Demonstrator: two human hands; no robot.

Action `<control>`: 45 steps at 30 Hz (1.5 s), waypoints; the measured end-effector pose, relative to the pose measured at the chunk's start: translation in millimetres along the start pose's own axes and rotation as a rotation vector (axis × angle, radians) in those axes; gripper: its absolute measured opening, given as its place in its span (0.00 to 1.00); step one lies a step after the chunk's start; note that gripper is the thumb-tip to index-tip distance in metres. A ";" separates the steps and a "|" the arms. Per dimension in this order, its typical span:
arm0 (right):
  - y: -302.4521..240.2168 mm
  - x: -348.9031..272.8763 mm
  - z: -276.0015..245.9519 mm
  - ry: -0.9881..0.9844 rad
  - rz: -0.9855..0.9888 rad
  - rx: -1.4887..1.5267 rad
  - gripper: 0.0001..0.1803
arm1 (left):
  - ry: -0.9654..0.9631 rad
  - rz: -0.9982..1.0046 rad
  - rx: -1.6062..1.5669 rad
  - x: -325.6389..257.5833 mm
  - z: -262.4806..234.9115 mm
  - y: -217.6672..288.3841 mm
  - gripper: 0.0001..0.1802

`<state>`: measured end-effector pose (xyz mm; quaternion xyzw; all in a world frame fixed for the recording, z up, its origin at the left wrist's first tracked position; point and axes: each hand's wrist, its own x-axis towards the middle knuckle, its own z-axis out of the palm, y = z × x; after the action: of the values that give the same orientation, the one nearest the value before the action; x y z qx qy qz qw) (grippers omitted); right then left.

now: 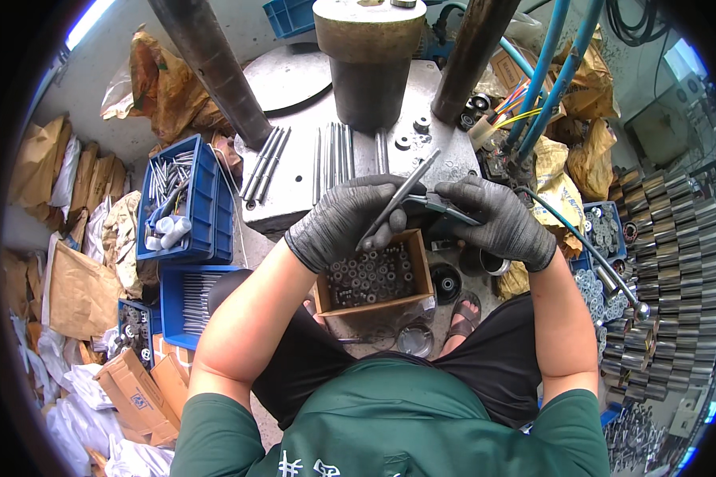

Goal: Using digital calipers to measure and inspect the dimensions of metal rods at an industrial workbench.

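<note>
A thin metal rod [398, 197] is gripped by the left hand [350, 219] and a caliper [441, 211] by the right hand [497, 219], with finished rods [334, 155] already laid on the press table [294, 183].

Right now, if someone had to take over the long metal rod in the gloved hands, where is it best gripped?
Grip the metal rod on its bare upper end, coming from the press side. It tilts up and right, and the left hand already covers its lower half, with the right hand close beside.

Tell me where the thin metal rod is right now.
Head view, centre: the thin metal rod slants up from the gloved left hand, above the cardboard box of bearings.
</note>
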<state>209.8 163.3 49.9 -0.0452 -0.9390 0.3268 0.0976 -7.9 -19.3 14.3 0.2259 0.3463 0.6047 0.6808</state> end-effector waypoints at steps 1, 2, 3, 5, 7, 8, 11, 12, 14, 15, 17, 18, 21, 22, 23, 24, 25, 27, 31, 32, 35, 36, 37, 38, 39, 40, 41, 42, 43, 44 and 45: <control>-0.6 0.5 1.1 -0.002 -0.001 0.003 0.29 | 0.003 0.000 -0.001 -0.5 -1.3 0.9 0.22; -2.3 1.0 2.7 -0.075 0.124 0.219 0.30 | -0.009 -0.020 -0.055 -0.8 -3.4 2.6 0.23; -3.9 1.3 4.7 -0.149 0.249 0.434 0.31 | -0.022 -0.040 -0.110 -1.4 -4.6 3.3 0.24; -7.7 0.6 9.1 -0.173 0.300 0.604 0.32 | -0.016 -0.035 -0.117 -1.5 -4.9 3.7 0.26; -11.1 -0.5 10.0 -0.199 0.349 0.775 0.34 | 0.036 0.030 0.002 -2.8 -5.1 3.8 0.26; -14.2 -0.9 8.0 -0.224 0.377 0.840 0.35 | 0.038 0.031 0.002 -3.3 -6.0 4.1 0.26; -13.0 -4.4 8.5 -0.184 0.388 0.873 0.33 | 0.152 0.096 0.154 -8.6 -7.8 11.0 0.23; -11.3 -6.0 7.9 -0.116 0.372 0.842 0.30 | 0.284 0.131 0.390 -12.9 -7.0 16.2 0.22; -11.7 -5.4 -0.8 -0.113 0.413 0.850 0.25 | 0.510 0.269 0.765 -17.7 -20.4 19.6 0.19; -12.6 -4.1 -3.3 -0.107 0.459 0.857 0.21 | 0.613 0.241 0.801 -19.5 -33.9 22.2 0.19; -15.5 -3.6 -1.1 -0.035 0.399 0.830 0.15 | 0.786 0.274 1.067 -22.5 -66.7 27.8 0.21; -17.2 -5.0 -3.3 0.011 0.435 0.833 0.15 | 0.863 0.277 1.247 -27.3 -75.9 29.8 0.24; -8.5 -5.8 -4.1 0.093 0.431 0.826 0.15 | 0.884 0.643 1.622 -36.5 -112.0 32.8 0.29; -5.8 -5.6 -4.9 0.138 0.431 0.830 0.16 | 0.908 0.533 1.749 -39.7 -109.0 34.9 0.28; -3.5 -5.4 -5.3 0.184 0.432 0.834 0.18 | 0.930 0.417 1.873 -41.2 -107.0 36.5 0.27; -1.4 -5.6 -5.0 0.241 0.459 0.844 0.20 | 0.958 0.453 1.868 -38.5 -110.9 35.8 0.20; 5.9 -4.2 -2.4 0.241 0.457 0.846 0.20 | 0.959 0.453 1.870 -40.3 -109.7 38.0 0.20; 25.9 -5.3 -2.5 0.317 0.460 0.774 0.29 | 1.007 0.325 2.040 -36.8 -103.5 42.6 0.13; 43.0 -1.4 0.3 0.359 0.497 0.779 0.26 | 1.071 0.337 2.116 -32.1 -106.0 45.4 0.11; 48.3 -0.6 3.1 0.361 0.498 0.776 0.26 | 1.074 0.348 2.127 -30.2 -105.6 45.1 0.12; 74.4 0.4 19.2 0.424 0.508 0.615 0.24 | 1.061 0.494 2.045 -21.3 -98.8 40.7 0.15; 87.5 1.1 27.1 0.457 0.433 0.443 0.23 | 1.018 0.603 1.938 -16.2 -105.5 33.5 0.19; 86.4 5.2 30.2 0.482 0.355 0.274 0.22 | 1.017 0.602 1.938 -14.3 -101.1 31.9 0.19; 85.2 5.8 28.3 0.443 0.330 0.027 0.19 | 0.991 0.473 1.789 -10.3 -95.8 29.0 0.20; 83.8 7.5 29.0 0.443 0.332 0.027 0.19 | 0.961 0.350 1.638 -8.4 -91.7 28.5 0.20; 80.2 10.3 29.3 0.409 0.315 -0.080 0.19 | 0.924 0.324 1.758 -10.2 -90.8 30.5 0.20; 78.0 12.9 30.5 0.374 0.297 -0.187 0.18 | 0.927 0.323 1.758 -10.2 -93.3 30.1 0.20; 75.4 12.8 33.6 0.383 0.262 -0.226 0.16 | 0.936 0.339 1.713 -9.5 -96.8 29.2 0.19; 70.7 13.7 36.8 0.382 0.259 -0.224 0.16 | 0.946 0.354 1.669 -10.3 -97.2 29.9 0.19; 64.6 15.1 39.0 0.381 0.228 -0.299 0.15 | 0.951 0.352 1.670 -12.1 -98.0 31.0 0.19; 61.7 17.3 40.8 0.380 0.197 -0.373 0.14 | 0.963 0.321 1.684 -14.4 -98.9 32.1 0.19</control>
<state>185.5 189.4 -17.1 -0.2138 -0.9388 0.1417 0.2297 -103.4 -39.1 -24.7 0.4108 0.8699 0.2729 -0.0068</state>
